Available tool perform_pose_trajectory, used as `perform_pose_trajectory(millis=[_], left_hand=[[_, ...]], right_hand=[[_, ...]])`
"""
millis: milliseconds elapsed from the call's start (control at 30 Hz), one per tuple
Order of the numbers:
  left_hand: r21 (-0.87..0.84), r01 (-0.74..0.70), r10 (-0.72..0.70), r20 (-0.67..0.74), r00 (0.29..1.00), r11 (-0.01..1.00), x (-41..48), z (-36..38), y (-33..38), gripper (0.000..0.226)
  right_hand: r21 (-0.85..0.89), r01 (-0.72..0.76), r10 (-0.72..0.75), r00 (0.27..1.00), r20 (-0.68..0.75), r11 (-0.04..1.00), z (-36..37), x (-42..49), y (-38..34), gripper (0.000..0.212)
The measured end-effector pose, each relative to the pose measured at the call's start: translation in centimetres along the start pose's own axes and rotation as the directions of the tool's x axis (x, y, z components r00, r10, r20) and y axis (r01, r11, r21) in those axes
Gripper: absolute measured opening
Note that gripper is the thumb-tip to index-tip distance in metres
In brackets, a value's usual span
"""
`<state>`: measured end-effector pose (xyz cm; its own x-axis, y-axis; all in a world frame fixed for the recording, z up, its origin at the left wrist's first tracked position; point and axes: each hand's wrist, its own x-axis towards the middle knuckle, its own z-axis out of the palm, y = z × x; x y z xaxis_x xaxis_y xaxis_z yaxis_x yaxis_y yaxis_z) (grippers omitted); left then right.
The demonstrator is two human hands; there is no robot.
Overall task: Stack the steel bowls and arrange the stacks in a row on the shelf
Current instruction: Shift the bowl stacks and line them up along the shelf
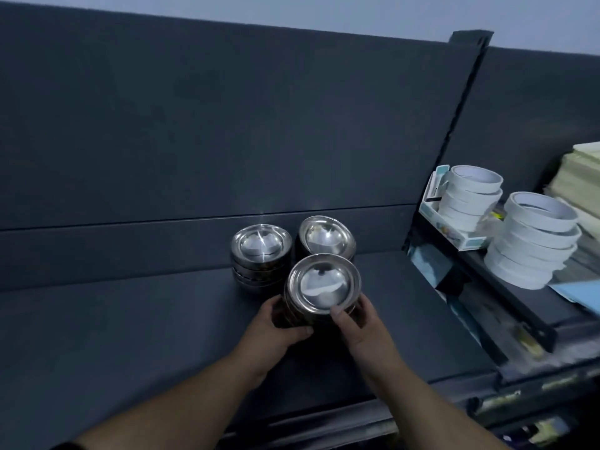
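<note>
Three stacks of steel bowls stand on the dark grey shelf. The nearest stack is held between both hands: my left hand wraps its left side and my right hand grips its right side, thumb on the top rim. Behind it, against the back panel, stand a left stack and a right stack; the right one leans slightly. The lower bowls of the held stack are hidden by my fingers.
A slanted metal upright bounds the shelf on the right. Beyond it lie two piles of white tape rolls, a small box and stacked pale sheets. The shelf's front edge runs below my forearms.
</note>
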<state>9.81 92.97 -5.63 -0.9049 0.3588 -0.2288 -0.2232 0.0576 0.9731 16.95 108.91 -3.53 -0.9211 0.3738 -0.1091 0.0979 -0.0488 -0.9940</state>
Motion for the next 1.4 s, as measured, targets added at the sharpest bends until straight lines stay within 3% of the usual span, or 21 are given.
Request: perform_pose_trajectory(millis=[133,300,400,533,700,833,967,1133,1267,1400], left_hand=[[0.039,0.040,-0.038,-0.033,0.999,0.998,-0.8,-0.4,-0.4,0.072],[0.225,0.024,-0.006,-0.077,0.997,0.974,-3.7,-2.3,0.0,0.075],[0.402,0.013,0.045,-0.134,0.990,0.916,-6.1,-5.5,0.0,0.086],[0.512,0.070,0.064,-0.239,0.969,0.856,-11.5,-12.1,-0.1,0.073],[0.530,0.150,0.099,-0.413,0.905,0.835,-22.7,-21.7,-1.8,0.056],[0.572,0.322,0.072,-0.559,0.826,0.754,-34.8,-29.7,-4.6,0.058],[0.540,0.511,0.029,-0.706,0.708,0.669,-47.4,-36.5,-7.1,0.058],[0.392,0.669,-0.037,-0.846,0.531,0.631,-59.5,-42.4,-10.1,0.059],[0.286,0.718,-0.093,-0.894,0.439,0.635,-63.9,-45.3,-12.0,0.060],[0.234,0.741,-0.106,-0.919,0.381,0.630,-64.7,-49.1,-12.6,0.062]], right_hand=[[-0.062,-0.041,0.039,0.999,-0.036,0.997,0.2,-0.9,1.6,0.039],[-0.277,-0.117,0.086,0.989,-0.122,0.954,1.3,-2.6,3.3,0.046],[-0.489,-0.127,0.078,0.990,-0.119,0.863,3.4,-4.3,2.7,0.050],[-0.712,-0.006,0.041,0.999,0.032,0.702,8.3,-7.4,2.2,0.053],[-0.766,0.242,-0.025,0.959,0.284,0.596,17.1,-13.7,1.6,0.043],[-0.713,0.391,0.019,0.870,0.492,0.582,25.5,-20.8,2.0,0.011],[-0.687,0.524,0.088,0.760,0.644,0.504,34.4,-28.3,4.1,0.029],[-0.600,0.670,0.256,0.547,0.797,0.437,44.4,-36.6,5.3,0.045],[-0.495,0.762,0.270,0.415,0.868,0.419,50.8,-40.7,6.3,0.045],[-0.427,0.778,0.245,0.350,0.904,0.462,56.7,-41.8,6.8,0.046]])
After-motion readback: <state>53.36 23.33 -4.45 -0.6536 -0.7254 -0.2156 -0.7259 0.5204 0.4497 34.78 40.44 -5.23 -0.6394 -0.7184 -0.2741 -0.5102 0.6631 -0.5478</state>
